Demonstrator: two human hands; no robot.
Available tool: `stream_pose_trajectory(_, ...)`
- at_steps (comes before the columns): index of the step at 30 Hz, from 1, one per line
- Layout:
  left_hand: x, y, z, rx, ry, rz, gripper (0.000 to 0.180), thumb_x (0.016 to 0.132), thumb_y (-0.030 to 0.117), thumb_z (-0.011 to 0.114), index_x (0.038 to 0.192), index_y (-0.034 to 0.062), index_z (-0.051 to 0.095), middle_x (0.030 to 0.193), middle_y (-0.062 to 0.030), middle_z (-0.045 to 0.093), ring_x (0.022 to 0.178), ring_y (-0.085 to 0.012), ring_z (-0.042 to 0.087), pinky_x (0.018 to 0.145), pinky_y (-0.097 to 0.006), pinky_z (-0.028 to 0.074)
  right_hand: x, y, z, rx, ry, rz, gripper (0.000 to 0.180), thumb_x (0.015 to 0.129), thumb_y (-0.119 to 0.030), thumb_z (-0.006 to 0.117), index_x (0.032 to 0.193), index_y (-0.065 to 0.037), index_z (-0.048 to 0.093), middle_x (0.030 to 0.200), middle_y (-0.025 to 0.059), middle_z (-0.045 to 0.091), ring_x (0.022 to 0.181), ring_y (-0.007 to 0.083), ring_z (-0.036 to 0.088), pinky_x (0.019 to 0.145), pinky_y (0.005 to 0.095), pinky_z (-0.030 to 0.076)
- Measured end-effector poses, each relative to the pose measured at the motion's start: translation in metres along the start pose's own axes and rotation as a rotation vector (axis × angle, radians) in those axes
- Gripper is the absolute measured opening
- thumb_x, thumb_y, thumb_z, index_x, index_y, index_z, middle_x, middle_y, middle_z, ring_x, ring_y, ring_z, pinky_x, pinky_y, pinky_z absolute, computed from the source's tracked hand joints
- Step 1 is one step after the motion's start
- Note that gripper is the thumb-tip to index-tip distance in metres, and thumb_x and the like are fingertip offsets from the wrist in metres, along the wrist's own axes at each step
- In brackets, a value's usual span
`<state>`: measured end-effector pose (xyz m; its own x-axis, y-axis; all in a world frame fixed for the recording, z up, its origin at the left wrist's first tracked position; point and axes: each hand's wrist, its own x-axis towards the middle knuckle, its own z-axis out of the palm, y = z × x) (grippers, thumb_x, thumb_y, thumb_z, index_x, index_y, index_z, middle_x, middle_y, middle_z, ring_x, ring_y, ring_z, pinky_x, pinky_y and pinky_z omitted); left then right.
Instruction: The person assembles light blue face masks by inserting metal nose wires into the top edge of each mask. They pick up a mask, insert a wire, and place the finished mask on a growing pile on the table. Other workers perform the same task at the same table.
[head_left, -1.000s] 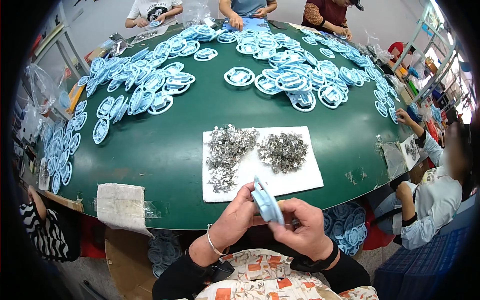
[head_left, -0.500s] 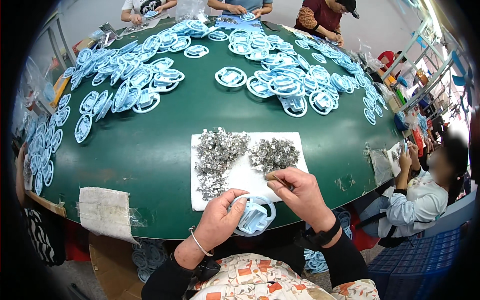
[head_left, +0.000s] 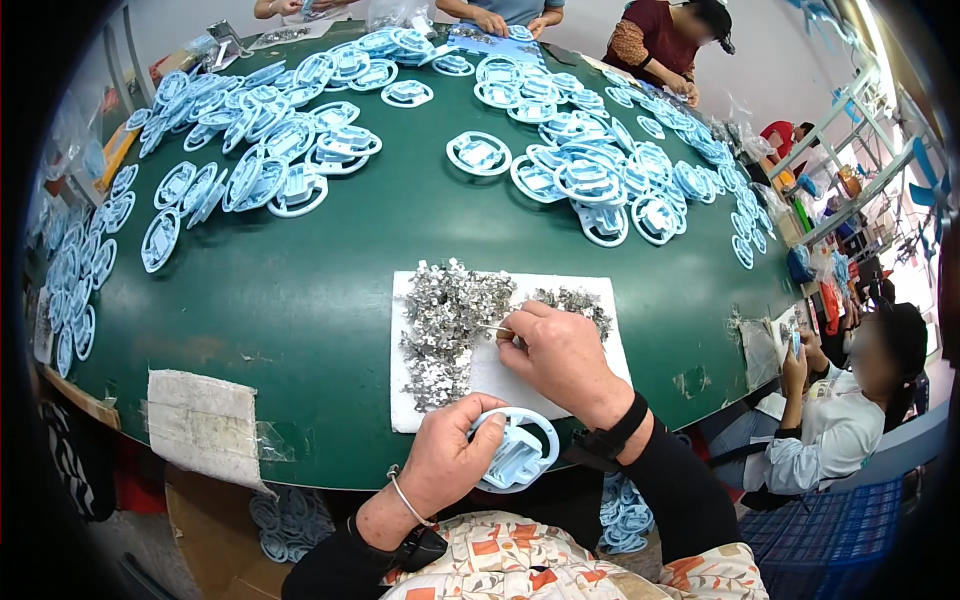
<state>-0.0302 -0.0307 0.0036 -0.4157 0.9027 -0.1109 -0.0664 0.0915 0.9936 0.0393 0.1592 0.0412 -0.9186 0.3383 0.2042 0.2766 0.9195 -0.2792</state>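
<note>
My left hand is closed around the rim of a light-blue plastic steering-wheel-shaped part, held at the table's near edge with its hollow, box-like middle facing up. Over the white foam pad, my right hand pinches a thin silver tool, mostly covered by the fingers. Its tip points left, at a large pile of small metal clips. Behind the right hand lies a second pile of small metal pieces, partly hidden by it.
Many more light-blue parts lie heaped on the green table, at far left and far middle. A whitish cloth hangs over the near left edge. Co-workers sit along the far side, and another person sits at the right.
My right hand has moved left and forward, from beside the blue part to the edge of the left clip pile. My left hand still holds the part, shifted slightly. The view has moved a little.
</note>
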Motion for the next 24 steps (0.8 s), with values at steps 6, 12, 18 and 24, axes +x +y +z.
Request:
stream_pose_trajectory(6, 0.001, -0.001, 0.000, 0.024, -0.005, 0.004, 0.026, 0.100, 0.016, 0.058, 0.110, -0.0046, 0.068, 0.088, -0.0084, 0.074, 0.078, -0.0087, 0.067, 0.070, -0.026, 0.054, -0.005, 0.000, 0.001, 0.089, 0.035, 0.074, 0.013, 0.087, -0.021, 0.071, 0.092, -0.009, 0.070, 0.084, 0.0081, 0.067, 0.074, 0.0320, 0.069, 0.064, 0.0435, 0.055)
stream_pose_trajectory(12, 0.000, 0.001, -0.002, 0.042, 0.000, 0.019, 0.026, 0.099, 0.016, 0.058, 0.109, -0.0046, 0.069, 0.088, -0.0095, 0.075, 0.078, -0.0098, 0.067, 0.070, -0.027, 0.054, 0.006, -0.014, 0.009, 0.055, 0.013, 0.035, 0.015, 0.088, -0.023, 0.072, 0.091, -0.008, 0.070, 0.082, 0.0086, 0.066, 0.075, 0.0322, 0.069, 0.066, 0.0439, 0.055)
stream_pose_trajectory(18, 0.000, 0.000, -0.002, 0.065, -0.005, 0.021, 0.026, 0.101, 0.017, 0.056, 0.110, -0.0036, 0.069, 0.088, -0.0081, 0.075, 0.078, -0.0093, 0.067, 0.070, -0.027, 0.054, 0.000, -0.002, -0.002, 0.212, -0.087, 0.112, 0.012, 0.088, -0.020, 0.070, 0.091, -0.008, 0.071, 0.082, 0.0095, 0.068, 0.076, 0.0317, 0.069, 0.067, 0.0438, 0.054)
stream_pose_trajectory(24, 0.001, 0.002, 0.002, -0.072, 0.064, -0.015, 0.028, 0.107, 0.020, 0.052, 0.117, -0.0009, 0.066, 0.092, -0.0034, 0.070, 0.081, -0.0076, 0.062, 0.076, -0.025, 0.052, -0.009, 0.000, -0.007, 0.338, -0.113, 0.185, 0.012, 0.087, -0.020, 0.071, 0.093, -0.009, 0.073, 0.085, 0.0098, 0.070, 0.077, 0.0302, 0.069, 0.067, 0.0402, 0.054)
